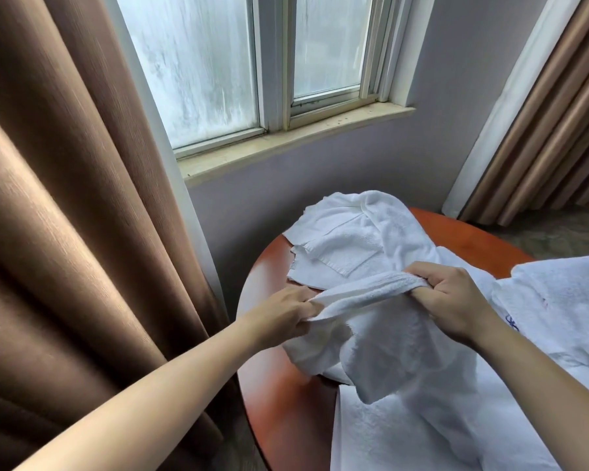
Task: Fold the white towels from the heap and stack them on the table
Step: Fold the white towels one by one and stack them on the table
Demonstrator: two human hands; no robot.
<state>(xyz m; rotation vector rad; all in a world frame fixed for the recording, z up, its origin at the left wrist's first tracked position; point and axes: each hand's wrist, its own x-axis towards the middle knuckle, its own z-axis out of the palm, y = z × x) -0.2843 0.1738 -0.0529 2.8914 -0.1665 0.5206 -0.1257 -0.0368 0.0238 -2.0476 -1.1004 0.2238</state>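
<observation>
white terry towel point(388, 334) hangs lower centre, above the round reddish wooden counter point(283, 402), its top edge bunched and pulled taut between my left grip point(286, 314) and right grip point(453, 300), both curled tight around it, so i can spread it flat for folding.

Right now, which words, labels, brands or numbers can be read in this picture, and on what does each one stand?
No text here can be read.
Blue mark on the towel at the right: too blurred to read.
Small tag at the edge of the far towel: too small to read.
</observation>
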